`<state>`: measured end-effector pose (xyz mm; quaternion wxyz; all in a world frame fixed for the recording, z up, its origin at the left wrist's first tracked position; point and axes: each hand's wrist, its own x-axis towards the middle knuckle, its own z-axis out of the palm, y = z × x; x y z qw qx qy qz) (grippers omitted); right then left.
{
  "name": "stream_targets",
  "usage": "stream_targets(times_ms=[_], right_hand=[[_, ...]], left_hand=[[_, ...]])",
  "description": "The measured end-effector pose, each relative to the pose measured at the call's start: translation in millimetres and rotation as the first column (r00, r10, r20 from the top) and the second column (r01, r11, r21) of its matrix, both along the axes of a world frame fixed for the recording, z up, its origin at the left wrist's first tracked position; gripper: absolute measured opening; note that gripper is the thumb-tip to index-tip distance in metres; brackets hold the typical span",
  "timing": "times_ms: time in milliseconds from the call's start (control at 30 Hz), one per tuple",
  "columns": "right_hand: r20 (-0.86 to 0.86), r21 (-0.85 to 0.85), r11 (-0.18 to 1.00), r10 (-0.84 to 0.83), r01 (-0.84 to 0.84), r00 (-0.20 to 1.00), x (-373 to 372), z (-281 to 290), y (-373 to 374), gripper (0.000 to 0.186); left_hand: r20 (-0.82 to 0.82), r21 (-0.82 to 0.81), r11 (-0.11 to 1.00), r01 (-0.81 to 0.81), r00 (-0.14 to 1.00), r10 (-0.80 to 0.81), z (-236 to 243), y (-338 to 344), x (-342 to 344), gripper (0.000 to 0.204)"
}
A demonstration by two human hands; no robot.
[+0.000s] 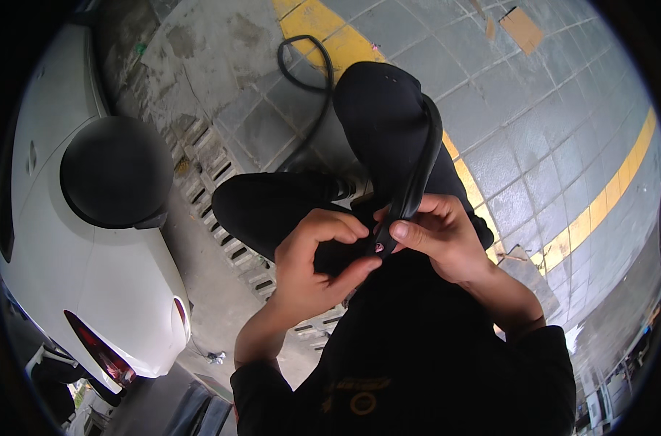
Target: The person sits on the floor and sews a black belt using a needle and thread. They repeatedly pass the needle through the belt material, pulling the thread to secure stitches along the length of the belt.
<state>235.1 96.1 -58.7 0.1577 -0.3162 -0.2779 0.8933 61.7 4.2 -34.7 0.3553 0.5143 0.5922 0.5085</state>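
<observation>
A long black rubber seal strip (419, 168) lies over my raised right knee and comes down to my hands in front of my body. My right hand (447, 240) is closed round it, with the thumb pressed on top. At the strip's near part, my left hand (310, 261) has its thumb and forefinger curved about the strip's edge, the thumb tip touching it. A small pink and white spot (379, 248) shows on the strip between the fingertips. My left hand's other fingers are partly hidden.
A white car (134, 272) with a black round cap-like part (116, 172) stands at the left. A slotted drain grating (225, 171) runs beside my legs. More black strip (323, 109) loops over the tiles beyond. Yellow lines (599, 218) and a cardboard piece (522, 30) lie right.
</observation>
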Motion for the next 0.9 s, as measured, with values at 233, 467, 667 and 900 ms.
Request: stream_targets(times_ms=[233, 467, 667, 900], right_hand=[[0.118, 0.101, 0.994, -0.048, 0.036, 0.992, -10.2, -4.9, 21.1, 0.027], [0.225, 0.017, 0.997, -0.073, 0.071, 0.972, -12.3, -12.9, 104.2, 0.033], [0.111, -0.013, 0.996, -0.085, 0.087, 0.990, -25.4, -23.7, 131.4, 0.033], [0.045, -0.007, 0.969, -0.245, 0.246, 0.968, -35.0, -58.6, 182.1, 0.031]], left_hand=[[0.173, -0.256, 0.963, 0.089, 0.984, -0.045, -16.2, -6.1, 8.6, 0.036], [0.173, -0.255, 0.931, 0.262, 0.959, -0.223, -19.8, 19.3, -7.5, 0.026], [0.328, -0.248, 0.823, 0.511, 0.844, -0.425, -65.8, 99.1, -97.4, 0.012], [-0.194, -0.456, 0.887, -0.069, 0.981, -0.024, -366.1, 274.3, -149.9, 0.015]])
